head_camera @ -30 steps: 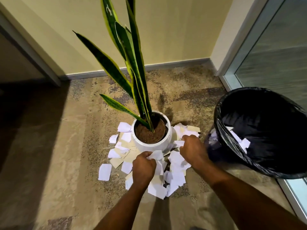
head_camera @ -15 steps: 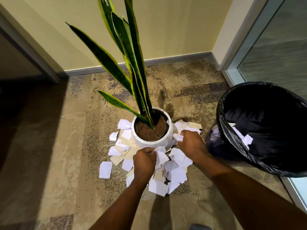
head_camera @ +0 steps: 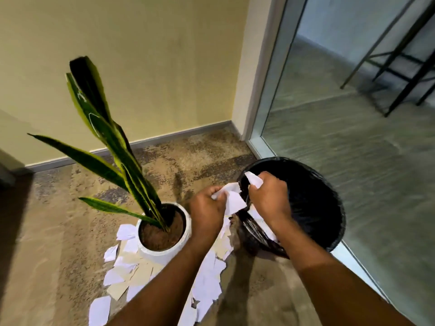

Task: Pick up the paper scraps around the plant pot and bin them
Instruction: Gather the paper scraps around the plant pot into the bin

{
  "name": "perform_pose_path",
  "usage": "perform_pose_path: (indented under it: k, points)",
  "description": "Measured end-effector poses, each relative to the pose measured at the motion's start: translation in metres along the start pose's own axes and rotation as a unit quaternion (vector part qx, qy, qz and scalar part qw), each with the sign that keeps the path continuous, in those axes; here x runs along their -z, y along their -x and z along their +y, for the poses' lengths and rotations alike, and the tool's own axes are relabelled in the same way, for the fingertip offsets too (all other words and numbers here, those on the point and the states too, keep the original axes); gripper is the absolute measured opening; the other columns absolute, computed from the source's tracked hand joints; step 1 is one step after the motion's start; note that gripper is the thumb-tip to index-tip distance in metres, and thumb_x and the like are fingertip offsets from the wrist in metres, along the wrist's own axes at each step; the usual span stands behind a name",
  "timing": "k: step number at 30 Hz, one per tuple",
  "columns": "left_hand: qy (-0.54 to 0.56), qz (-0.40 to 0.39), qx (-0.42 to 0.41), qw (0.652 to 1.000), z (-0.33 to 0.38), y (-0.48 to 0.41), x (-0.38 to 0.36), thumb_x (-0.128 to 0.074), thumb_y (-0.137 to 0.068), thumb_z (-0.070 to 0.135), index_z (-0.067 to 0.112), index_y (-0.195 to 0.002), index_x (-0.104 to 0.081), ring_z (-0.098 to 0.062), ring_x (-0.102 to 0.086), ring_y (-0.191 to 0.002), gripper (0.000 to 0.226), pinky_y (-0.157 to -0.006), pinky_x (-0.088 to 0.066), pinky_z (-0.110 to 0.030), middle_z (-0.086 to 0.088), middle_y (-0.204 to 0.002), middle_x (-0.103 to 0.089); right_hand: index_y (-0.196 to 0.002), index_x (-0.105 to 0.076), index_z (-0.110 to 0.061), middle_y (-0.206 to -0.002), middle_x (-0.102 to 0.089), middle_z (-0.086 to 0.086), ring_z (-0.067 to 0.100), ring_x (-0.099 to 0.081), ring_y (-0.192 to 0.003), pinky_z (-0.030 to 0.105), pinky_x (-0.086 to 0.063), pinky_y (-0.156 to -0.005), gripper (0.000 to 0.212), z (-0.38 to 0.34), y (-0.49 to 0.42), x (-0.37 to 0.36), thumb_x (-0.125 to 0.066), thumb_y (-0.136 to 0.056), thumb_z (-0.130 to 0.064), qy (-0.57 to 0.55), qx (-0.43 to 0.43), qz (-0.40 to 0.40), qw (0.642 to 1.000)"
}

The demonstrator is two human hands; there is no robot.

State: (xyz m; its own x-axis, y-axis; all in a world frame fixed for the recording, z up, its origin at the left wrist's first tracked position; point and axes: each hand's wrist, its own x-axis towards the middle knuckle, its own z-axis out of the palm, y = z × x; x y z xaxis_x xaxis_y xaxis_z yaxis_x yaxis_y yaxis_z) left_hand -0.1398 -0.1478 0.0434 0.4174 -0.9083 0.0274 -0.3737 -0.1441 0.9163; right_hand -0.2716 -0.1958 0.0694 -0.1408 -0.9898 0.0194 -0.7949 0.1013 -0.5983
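mottled brown carpet [head_camera: 58,267] meets a yellow wall [head_camera: 153,67], glass panel [head_camera: 353,161] at right. white paper scraps [head_camera: 207,285] lie around the near side of the white plant pot [head_camera: 164,252]. left hand [head_camera: 207,212] and right hand [head_camera: 268,198] each clench scraps at the black-lined bin [head_camera: 329,208] rim.

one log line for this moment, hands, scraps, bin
left hand: shut on paper scraps | right hand: shut on scraps, over bin | not released | more scraps around plant pot
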Motion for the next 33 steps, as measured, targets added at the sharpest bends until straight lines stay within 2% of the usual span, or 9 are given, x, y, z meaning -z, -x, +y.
perform_pose_path:
  k: [2,6,10,13,18,21,25,31,33]
  points:
    - [-0.030,-0.024,-0.031,0.999,0.020,-0.006,-0.021,-0.067,-0.087,0.015,0.009,-0.097,-0.076,-0.008,-0.059,-0.073,0.015,-0.060,-0.036,-0.018,-0.005,-0.089,-0.075,-0.090,-0.063,-0.004,-0.091,-0.069,0.022,0.037,-0.064,-0.088,0.034,-0.047,-0.068,0.017,0.022,-0.009,0.015,-0.061,-0.083,-0.019,0.005,-0.058,0.017,0.998]
    - [-0.041,-0.077,-0.028,0.996,0.034,-0.012,-0.061,-0.069,-0.085,0.012,0.004,-0.107,-0.072,-0.017,-0.068,-0.086,0.024,-0.066,-0.036,-0.012,-0.011,-0.099,-0.074,-0.091,-0.061,-0.004,-0.095,-0.068,0.022,0.037,-0.064,-0.093,0.031,-0.045,-0.068,0.027,0.060,-0.011,0.022,-0.066,-0.082,-0.029,0.015,-0.115,0.006,0.993]
    - [-0.006,-0.120,0.019,0.993,0.028,-0.012,-0.083,-0.075,-0.080,0.020,0.006,-0.113,-0.068,-0.017,-0.067,-0.088,0.035,-0.080,-0.050,-0.024,-0.007,-0.093,-0.072,-0.113,-0.058,-0.004,-0.111,-0.065,0.019,0.034,-0.061,-0.104,0.032,-0.047,-0.080,0.046,0.074,-0.009,0.015,-0.074,-0.077,-0.029,-0.012,-0.130,-0.012,0.991]
    - [0.014,-0.134,0.030,0.990,0.022,-0.014,-0.084,-0.073,-0.083,0.024,0.008,-0.120,-0.064,-0.013,-0.063,-0.099,0.041,-0.084,-0.047,-0.023,-0.007,-0.108,-0.070,-0.123,-0.053,-0.004,-0.120,-0.057,0.021,0.037,-0.056,-0.110,0.036,-0.045,-0.089,0.055,0.070,-0.010,0.008,-0.074,-0.078,-0.030,0.012,-0.104,0.004,0.994]
    - [0.016,-0.087,-0.004,0.996,0.008,-0.011,-0.062,-0.064,-0.088,0.012,0.009,-0.116,-0.067,-0.001,-0.064,-0.095,0.029,-0.082,-0.045,-0.015,-0.001,-0.108,-0.072,-0.115,-0.058,-0.006,-0.116,-0.053,0.019,0.038,-0.053,-0.108,0.040,-0.042,-0.091,0.037,0.029,-0.012,-0.007,-0.067,-0.082,-0.021,0.029,-0.015,0.046,0.998]
    - [0.041,-0.045,-0.020,0.998,-0.009,-0.008,-0.038,-0.058,-0.088,0.012,0.017,-0.101,-0.072,0.005,-0.066,-0.083,0.019,-0.078,-0.054,-0.027,0.010,-0.092,-0.073,-0.091,-0.064,-0.012,-0.099,-0.062,0.013,0.032,-0.058,-0.092,0.036,-0.045,-0.076,0.011,-0.009,-0.002,-0.025,-0.061,-0.081,-0.014,-0.012,0.078,0.026,0.997]
    - [-0.023,0.020,0.000,1.000,-0.059,0.010,0.008,-0.057,-0.088,0.022,0.022,-0.107,-0.071,-0.004,-0.068,-0.087,0.024,-0.077,-0.056,-0.028,0.008,-0.097,-0.074,-0.080,-0.066,-0.007,-0.084,-0.068,0.017,0.034,-0.063,-0.081,0.033,-0.049,-0.065,0.010,-0.042,0.022,-0.069,-0.058,-0.077,-0.012,0.043,0.139,-0.125,0.981]
    - [-0.076,0.050,0.083,0.992,-0.147,0.064,0.054,-0.061,-0.086,0.009,0.013,-0.098,-0.074,-0.002,-0.062,-0.076,0.018,-0.067,-0.044,-0.007,0.002,-0.092,-0.074,-0.107,-0.064,-0.001,-0.115,-0.064,0.019,0.034,-0.060,-0.106,0.030,-0.044,-0.078,0.024,-0.005,0.064,-0.143,-0.057,-0.089,-0.015,0.230,0.167,-0.356,0.890]
    - [-0.112,0.022,0.122,0.986,-0.178,0.082,0.058,-0.062,-0.087,0.012,0.012,-0.103,-0.073,-0.010,-0.066,-0.086,0.019,-0.076,-0.045,-0.012,0.000,-0.100,-0.073,-0.108,-0.062,-0.001,-0.116,-0.064,0.019,0.033,-0.060,-0.105,0.029,-0.044,-0.075,0.025,0.025,0.072,-0.170,-0.055,-0.089,-0.015,0.254,0.149,-0.385,0.875]
